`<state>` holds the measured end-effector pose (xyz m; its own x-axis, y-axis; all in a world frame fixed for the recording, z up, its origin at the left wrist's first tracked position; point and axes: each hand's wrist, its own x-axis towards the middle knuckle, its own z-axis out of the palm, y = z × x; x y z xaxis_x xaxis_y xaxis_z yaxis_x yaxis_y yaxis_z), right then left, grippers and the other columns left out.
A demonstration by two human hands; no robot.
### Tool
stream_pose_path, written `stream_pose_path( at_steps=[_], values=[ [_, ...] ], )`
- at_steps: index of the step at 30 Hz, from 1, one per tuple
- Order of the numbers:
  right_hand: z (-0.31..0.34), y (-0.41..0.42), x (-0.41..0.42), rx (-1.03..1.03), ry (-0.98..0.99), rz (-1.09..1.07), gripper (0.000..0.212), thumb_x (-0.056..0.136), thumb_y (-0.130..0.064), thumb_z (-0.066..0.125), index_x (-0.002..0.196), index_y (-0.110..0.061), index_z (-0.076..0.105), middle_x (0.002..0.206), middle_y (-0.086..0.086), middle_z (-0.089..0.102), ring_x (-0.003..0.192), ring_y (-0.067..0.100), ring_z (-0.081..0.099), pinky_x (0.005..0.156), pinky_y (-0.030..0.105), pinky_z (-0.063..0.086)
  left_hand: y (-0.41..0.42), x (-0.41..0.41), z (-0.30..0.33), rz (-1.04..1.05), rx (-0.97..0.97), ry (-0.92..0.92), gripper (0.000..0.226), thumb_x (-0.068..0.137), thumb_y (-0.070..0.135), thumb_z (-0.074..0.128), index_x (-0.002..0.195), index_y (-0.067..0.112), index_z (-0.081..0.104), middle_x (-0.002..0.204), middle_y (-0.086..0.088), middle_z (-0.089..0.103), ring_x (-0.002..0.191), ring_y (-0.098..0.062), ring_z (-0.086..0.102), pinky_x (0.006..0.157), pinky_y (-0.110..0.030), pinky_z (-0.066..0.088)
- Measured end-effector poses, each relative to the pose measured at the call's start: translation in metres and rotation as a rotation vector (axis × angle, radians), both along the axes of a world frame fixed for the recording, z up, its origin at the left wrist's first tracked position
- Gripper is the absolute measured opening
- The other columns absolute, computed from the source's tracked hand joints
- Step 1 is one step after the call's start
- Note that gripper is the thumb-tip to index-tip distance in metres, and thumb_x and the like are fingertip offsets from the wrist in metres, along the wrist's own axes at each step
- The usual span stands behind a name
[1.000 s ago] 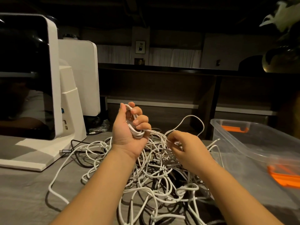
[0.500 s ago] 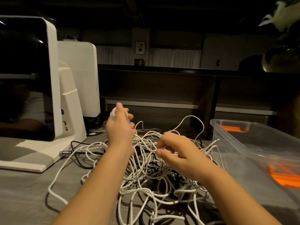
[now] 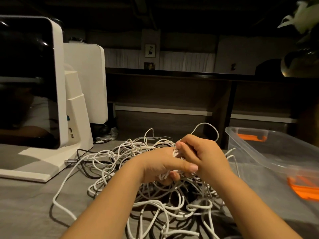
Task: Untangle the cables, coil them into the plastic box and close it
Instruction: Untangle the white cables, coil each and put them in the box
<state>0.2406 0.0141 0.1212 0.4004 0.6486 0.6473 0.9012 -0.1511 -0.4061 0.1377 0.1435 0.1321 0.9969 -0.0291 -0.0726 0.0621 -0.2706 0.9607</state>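
Head view showed both hands meeting above the tangled white cables (image 3: 155, 200), which lay heaped on the grey table (image 3: 31, 204) just left of the clear plastic box (image 3: 269, 152). The left hand (image 3: 160, 164) had its fingers curled round a small bundle of white cable, thumb stretched toward the box. The right hand (image 3: 202, 156), touching it on the box side, pinched strands of the same heap.
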Motion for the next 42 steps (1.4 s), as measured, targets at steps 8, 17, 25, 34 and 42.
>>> stream_pose_path(
  at_steps=[8, 17, 25, 34, 42],
  values=[
    [0.003, -0.002, 0.005, -0.240, 0.164, 0.035, 0.040, 0.094, -0.056, 0.048, 0.078, -0.022, 0.064, 0.066, -0.003, 0.061, 0.062, 0.010, 0.056, 0.061, 0.033, 0.046, -0.003, 0.004, -0.004, 0.056, 0.072, -0.056, 0.019, 0.088, 0.009, 0.070, 0.102, 0.021, 0.065, 0.077, 0.003, 0.065, 0.060, -0.007, 0.052, 0.056, -0.022, 0.039],
    [0.000, 0.003, 0.004, -0.076, 0.208, 0.052, 0.029, 0.097, -0.035, 0.048, 0.083, -0.015, 0.063, 0.073, 0.005, 0.066, 0.064, 0.018, 0.063, 0.068, 0.046, 0.054, -0.008, 0.002, 0.001, 0.092, -0.278, 0.042, 0.057, 0.084, 0.072, 0.052, 0.103, 0.020, 0.064, 0.076, -0.005, 0.061, 0.052, -0.009, 0.048, 0.041, -0.014, 0.037],
    [0.009, -0.006, 0.013, 0.328, 0.272, 0.040, 0.036, 0.093, -0.029, 0.063, 0.067, -0.007, 0.054, 0.050, -0.009, 0.040, 0.048, 0.005, 0.035, 0.047, 0.018, 0.030, -0.009, 0.004, 0.002, 0.123, -0.337, 0.110, 0.068, 0.080, 0.074, 0.048, 0.114, 0.016, 0.053, 0.073, -0.001, 0.056, 0.048, -0.004, 0.039, 0.039, -0.011, 0.030],
    [0.013, -0.007, 0.009, 0.499, 0.326, 0.161, 0.029, 0.099, -0.021, 0.055, 0.075, -0.005, 0.060, 0.050, -0.015, 0.044, 0.049, 0.002, 0.040, 0.050, 0.012, 0.032, -0.021, 0.010, 0.000, 0.162, -0.283, -0.014, 0.011, 0.100, 0.010, 0.052, 0.093, 0.016, 0.057, 0.065, 0.004, 0.054, 0.049, -0.004, 0.037, 0.042, -0.013, 0.027],
    [0.004, -0.004, 0.015, 0.246, 0.177, 0.038, 0.019, 0.101, -0.022, 0.050, 0.087, -0.023, 0.063, 0.060, -0.007, 0.055, 0.050, 0.008, 0.045, 0.047, 0.019, 0.033, -0.009, 0.020, 0.004, 0.540, -0.809, -0.166, 0.016, 0.101, 0.021, 0.054, 0.095, 0.009, 0.062, 0.069, -0.003, 0.063, 0.044, -0.007, 0.047, 0.035, -0.014, 0.038]
  ],
)
